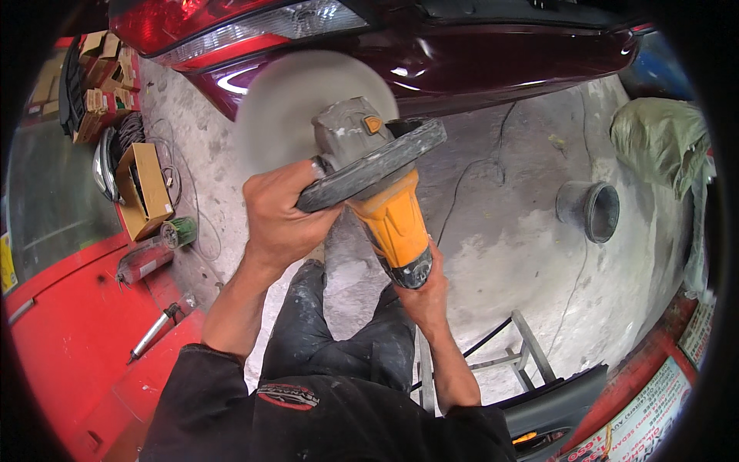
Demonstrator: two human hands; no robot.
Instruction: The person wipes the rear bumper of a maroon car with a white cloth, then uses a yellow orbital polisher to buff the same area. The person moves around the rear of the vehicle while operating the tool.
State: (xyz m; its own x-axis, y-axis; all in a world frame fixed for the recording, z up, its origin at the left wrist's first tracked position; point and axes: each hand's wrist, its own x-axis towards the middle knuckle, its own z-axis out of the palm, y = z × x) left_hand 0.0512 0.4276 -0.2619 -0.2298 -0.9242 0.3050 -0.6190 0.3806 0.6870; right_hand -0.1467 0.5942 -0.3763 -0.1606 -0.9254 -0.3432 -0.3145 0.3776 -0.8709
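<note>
A polisher point(394, 215) with an orange body and grey gear head is held up in front of me by both hands. My left hand point(283, 212) is closed around its dark, dusty front handle point(385, 162). My right hand point(425, 294) wraps the black rear end of the body. The round pale pad point(285, 108) is smeared, as if spinning, and overlaps the lower left of a glossy maroon car bumper point(477, 65); whether it touches cannot be told. Above the bumper sits a red and clear tail light point(254, 35).
On the left are an open cardboard box point(145, 189), a green can point(179, 232) and a red car panel point(73, 316). A bucket point(599, 212) lies on the concrete floor at right, near cords. A metal stand point(531, 346) is beside my right arm.
</note>
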